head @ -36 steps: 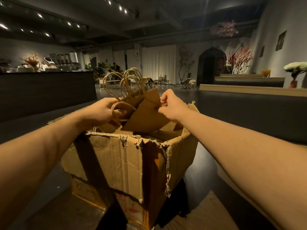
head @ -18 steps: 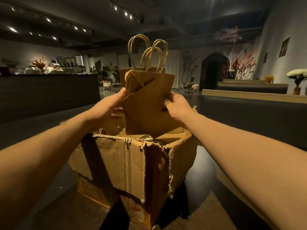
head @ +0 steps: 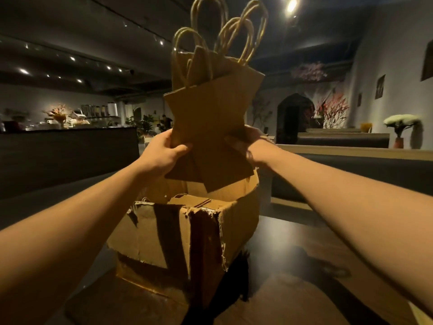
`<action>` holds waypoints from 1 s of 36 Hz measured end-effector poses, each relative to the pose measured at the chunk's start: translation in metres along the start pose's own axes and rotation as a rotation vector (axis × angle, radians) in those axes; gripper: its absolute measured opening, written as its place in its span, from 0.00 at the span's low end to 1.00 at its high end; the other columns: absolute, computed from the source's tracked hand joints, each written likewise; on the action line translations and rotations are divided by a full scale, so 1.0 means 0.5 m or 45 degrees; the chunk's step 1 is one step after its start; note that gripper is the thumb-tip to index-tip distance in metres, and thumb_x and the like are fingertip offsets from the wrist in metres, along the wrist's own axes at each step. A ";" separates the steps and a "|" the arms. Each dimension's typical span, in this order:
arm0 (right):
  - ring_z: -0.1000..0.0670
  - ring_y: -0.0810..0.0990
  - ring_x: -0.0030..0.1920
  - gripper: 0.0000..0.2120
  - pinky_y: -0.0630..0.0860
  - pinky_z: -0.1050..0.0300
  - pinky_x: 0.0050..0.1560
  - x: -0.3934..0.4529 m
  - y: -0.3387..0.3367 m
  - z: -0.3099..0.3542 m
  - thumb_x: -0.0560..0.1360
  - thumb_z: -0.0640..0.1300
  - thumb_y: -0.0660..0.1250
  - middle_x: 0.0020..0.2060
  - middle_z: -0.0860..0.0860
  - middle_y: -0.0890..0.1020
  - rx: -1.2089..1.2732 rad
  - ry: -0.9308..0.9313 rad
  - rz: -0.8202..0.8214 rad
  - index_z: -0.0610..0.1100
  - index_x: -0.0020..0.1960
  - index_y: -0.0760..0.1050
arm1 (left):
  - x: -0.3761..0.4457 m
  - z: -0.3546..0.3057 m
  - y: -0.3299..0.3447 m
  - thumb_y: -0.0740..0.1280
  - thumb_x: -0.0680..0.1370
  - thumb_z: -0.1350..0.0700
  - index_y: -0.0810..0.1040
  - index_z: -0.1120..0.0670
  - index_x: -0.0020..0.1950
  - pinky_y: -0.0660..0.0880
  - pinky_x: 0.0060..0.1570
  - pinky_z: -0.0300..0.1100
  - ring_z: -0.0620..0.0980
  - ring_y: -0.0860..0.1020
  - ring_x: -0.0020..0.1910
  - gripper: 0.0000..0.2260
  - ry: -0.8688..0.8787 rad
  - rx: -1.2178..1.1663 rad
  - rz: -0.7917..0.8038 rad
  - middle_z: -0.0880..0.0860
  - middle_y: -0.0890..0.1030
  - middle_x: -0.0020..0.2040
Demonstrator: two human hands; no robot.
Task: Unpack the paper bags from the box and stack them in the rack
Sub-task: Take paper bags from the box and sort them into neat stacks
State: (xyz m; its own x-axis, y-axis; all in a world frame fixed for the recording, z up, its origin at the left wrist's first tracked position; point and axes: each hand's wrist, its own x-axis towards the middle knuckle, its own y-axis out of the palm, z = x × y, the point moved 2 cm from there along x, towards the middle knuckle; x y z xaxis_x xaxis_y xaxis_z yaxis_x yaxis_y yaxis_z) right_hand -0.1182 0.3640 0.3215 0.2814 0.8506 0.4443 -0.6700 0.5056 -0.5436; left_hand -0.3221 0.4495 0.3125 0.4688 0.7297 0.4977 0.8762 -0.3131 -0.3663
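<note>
Both hands hold a fanned bundle of flat kraft paper bags [head: 210,127] clear above the torn cardboard box [head: 187,242]: my left hand [head: 161,156] pinches the lower left edge, my right hand [head: 248,146] wraps the right edge. More bags [head: 194,201] lie in the box. I judge this the lift-out step; next I must square the bundle and find the rack, which is not in view.

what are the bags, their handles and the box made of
Paper bags: brown kraft paper by the look, matte, with sharp flat folds. Handles: seemingly twisted paper cord, stiff upright loops. Box: corrugated cardboard, matte brown, its rim torn and frayed, corners creased.
</note>
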 end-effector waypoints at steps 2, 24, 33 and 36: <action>0.50 0.73 0.66 0.25 0.68 0.52 0.68 -0.017 -0.035 0.009 0.81 0.52 0.65 0.68 0.53 0.74 0.091 -0.043 -0.112 0.46 0.75 0.67 | -0.011 -0.039 0.021 0.63 0.83 0.60 0.72 0.53 0.72 0.71 0.69 0.56 0.51 0.77 0.64 0.17 0.057 -0.016 0.024 0.49 0.79 0.61; 0.52 0.80 0.51 0.09 0.75 0.55 0.45 -0.473 -0.203 -0.336 0.83 0.55 0.58 0.52 0.52 0.82 0.347 0.487 -0.505 0.53 0.57 0.74 | -0.264 0.075 0.447 0.63 0.84 0.55 0.78 0.48 0.64 0.75 0.64 0.50 0.48 0.80 0.61 0.10 -0.284 -0.461 0.426 0.47 0.83 0.60; 0.57 0.79 0.51 0.11 0.78 0.56 0.49 -0.504 -0.116 -0.435 0.78 0.47 0.71 0.51 0.56 0.81 0.408 0.550 -0.664 0.52 0.57 0.71 | -0.318 0.121 0.618 0.57 0.85 0.46 0.78 0.46 0.64 0.77 0.61 0.54 0.49 0.84 0.56 0.13 -0.461 -0.736 0.536 0.49 0.85 0.56; 0.55 0.82 0.53 0.11 0.80 0.53 0.53 -0.498 -0.113 -0.452 0.77 0.45 0.71 0.53 0.55 0.84 0.442 0.508 -0.623 0.57 0.55 0.74 | -0.303 0.144 0.650 0.58 0.79 0.39 0.78 0.45 0.64 0.76 0.64 0.53 0.48 0.83 0.58 0.20 -0.423 -0.744 0.510 0.47 0.85 0.57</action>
State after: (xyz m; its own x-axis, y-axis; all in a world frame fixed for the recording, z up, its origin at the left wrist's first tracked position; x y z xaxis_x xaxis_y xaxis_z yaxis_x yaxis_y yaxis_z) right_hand 0.0052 0.1563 0.0807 0.7904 0.5597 0.2489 -0.5639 0.8236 -0.0612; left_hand -0.1164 0.2808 0.0616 0.7845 0.6085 0.1195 0.6073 -0.7929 0.0509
